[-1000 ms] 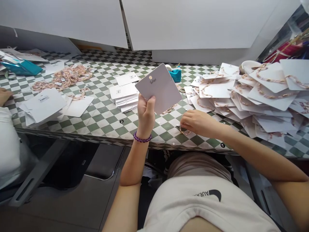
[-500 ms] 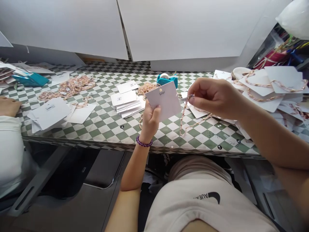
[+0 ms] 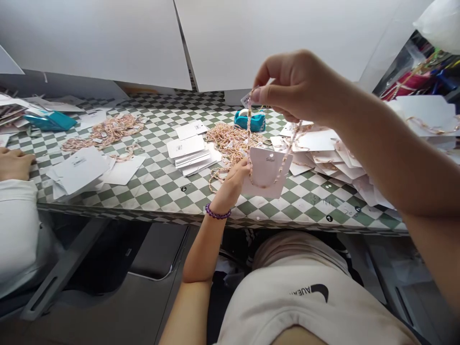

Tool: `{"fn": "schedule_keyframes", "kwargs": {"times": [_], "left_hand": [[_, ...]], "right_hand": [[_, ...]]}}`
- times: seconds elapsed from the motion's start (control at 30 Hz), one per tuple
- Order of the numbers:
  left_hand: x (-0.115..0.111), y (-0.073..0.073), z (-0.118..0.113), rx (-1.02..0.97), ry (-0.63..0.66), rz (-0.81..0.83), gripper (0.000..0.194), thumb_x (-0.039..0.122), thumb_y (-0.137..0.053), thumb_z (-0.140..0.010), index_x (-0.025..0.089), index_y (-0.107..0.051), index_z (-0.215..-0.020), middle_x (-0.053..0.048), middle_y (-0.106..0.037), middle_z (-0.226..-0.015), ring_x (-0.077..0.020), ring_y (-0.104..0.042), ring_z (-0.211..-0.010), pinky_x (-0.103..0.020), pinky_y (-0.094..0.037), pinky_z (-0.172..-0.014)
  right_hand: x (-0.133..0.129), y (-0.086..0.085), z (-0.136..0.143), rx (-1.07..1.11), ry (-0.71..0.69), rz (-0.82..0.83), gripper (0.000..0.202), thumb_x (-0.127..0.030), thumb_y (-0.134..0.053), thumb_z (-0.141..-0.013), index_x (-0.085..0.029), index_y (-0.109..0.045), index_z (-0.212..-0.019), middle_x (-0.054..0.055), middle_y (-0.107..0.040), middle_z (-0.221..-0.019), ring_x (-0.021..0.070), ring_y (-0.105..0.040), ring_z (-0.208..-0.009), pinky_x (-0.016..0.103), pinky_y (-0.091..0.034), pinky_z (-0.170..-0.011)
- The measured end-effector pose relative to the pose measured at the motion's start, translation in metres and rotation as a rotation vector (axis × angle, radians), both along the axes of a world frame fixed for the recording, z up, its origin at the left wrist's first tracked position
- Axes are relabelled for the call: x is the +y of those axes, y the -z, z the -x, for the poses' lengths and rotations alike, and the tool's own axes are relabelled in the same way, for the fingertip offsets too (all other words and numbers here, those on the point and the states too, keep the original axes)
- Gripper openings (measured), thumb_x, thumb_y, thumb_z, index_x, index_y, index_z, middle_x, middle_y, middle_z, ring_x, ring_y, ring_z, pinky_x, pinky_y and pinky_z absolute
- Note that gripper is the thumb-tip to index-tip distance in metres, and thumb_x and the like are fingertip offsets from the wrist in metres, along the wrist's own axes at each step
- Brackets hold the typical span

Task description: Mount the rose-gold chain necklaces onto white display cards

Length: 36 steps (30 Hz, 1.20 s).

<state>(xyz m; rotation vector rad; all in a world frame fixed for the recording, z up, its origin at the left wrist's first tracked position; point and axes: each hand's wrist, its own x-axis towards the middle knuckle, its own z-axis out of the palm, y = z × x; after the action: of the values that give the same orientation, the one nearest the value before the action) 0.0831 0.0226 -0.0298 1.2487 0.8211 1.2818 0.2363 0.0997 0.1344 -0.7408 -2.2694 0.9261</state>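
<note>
My left hand (image 3: 233, 184) grips a white display card (image 3: 268, 167) by its left edge, above the table's front. A purple bead bracelet (image 3: 218, 212) circles that wrist. Higher up, my right hand (image 3: 287, 86) pinches a pink and gold beaded necklace (image 3: 249, 127) near a small clear tag (image 3: 246, 99). The strand hangs in a loop, its bottom across the front of the card. Behind the left hand spreads a heap of similar beaded strands (image 3: 230, 141). A stack of white cards (image 3: 190, 151) lies to its left.
A teal tape dispenser (image 3: 249, 120) stands behind the heap. Cards with necklaces (image 3: 334, 158) pile up at right. On the left are another strand heap (image 3: 111, 129), more cards (image 3: 79, 167), a second teal dispenser (image 3: 53, 120) and another person's hand (image 3: 16, 164). Checkered cloth (image 3: 172, 196) covers the table.
My right hand has risen and moved left, lifting the necklace off the table to hang before the card. The card has turned and come down slightly to the right with my left hand.
</note>
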Motion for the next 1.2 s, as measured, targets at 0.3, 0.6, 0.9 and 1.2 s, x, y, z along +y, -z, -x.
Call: {"fn": "schedule_keyframes", "kwargs": {"times": [0.3, 0.6, 0.9, 1.2], "left_hand": [[-0.004, -0.005, -0.006, -0.017, -0.047, 0.028, 0.047, 0.063, -0.07, -0.079, 0.02, -0.071, -0.099, -0.004, -0.07, -0.095, -0.0186, -0.064, -0.087, -0.026, -0.053, -0.074], [0.002, 0.007, -0.005, 0.04, -0.173, -0.052, 0.041, 0.057, -0.059, -0.09, 0.018, -0.066, -0.101, -0.005, -0.067, -0.093, -0.0147, -0.062, -0.082, -0.022, -0.051, -0.069], [0.001, 0.007, -0.007, 0.047, -0.051, -0.065, 0.036, 0.05, -0.048, -0.097, 0.02, -0.068, -0.101, -0.005, -0.069, -0.094, -0.0187, -0.065, -0.088, -0.026, -0.055, -0.072], [-0.001, 0.002, -0.001, -0.063, 0.125, 0.011, 0.038, 0.05, -0.059, -0.091, 0.021, -0.071, -0.112, -0.005, -0.07, -0.118, -0.0259, -0.061, -0.118, -0.035, -0.052, -0.1]], "right_hand": [[0.032, 0.021, 0.003, -0.221, 0.293, 0.024, 0.009, -0.018, -0.064, -0.09, -0.009, -0.065, -0.089, -0.007, -0.039, -0.053, 0.0019, -0.03, -0.042, 0.017, -0.021, -0.037], [0.007, 0.1, -0.039, 0.145, 0.372, 0.138, 0.032, -0.039, -0.059, -0.093, -0.018, -0.055, -0.116, 0.008, -0.059, -0.104, 0.0151, -0.06, -0.087, 0.023, -0.05, -0.063], [-0.064, 0.17, -0.042, 0.414, 0.324, 0.397, 0.049, -0.048, -0.066, -0.083, -0.021, -0.046, -0.118, 0.002, -0.06, -0.092, 0.0132, -0.06, -0.075, 0.024, -0.052, -0.061], [-0.079, 0.17, -0.04, 0.394, 0.494, 0.148, 0.037, -0.049, -0.06, -0.084, -0.023, -0.047, -0.107, 0.003, -0.053, -0.086, 0.0138, -0.053, -0.067, 0.027, -0.049, -0.057]]}}
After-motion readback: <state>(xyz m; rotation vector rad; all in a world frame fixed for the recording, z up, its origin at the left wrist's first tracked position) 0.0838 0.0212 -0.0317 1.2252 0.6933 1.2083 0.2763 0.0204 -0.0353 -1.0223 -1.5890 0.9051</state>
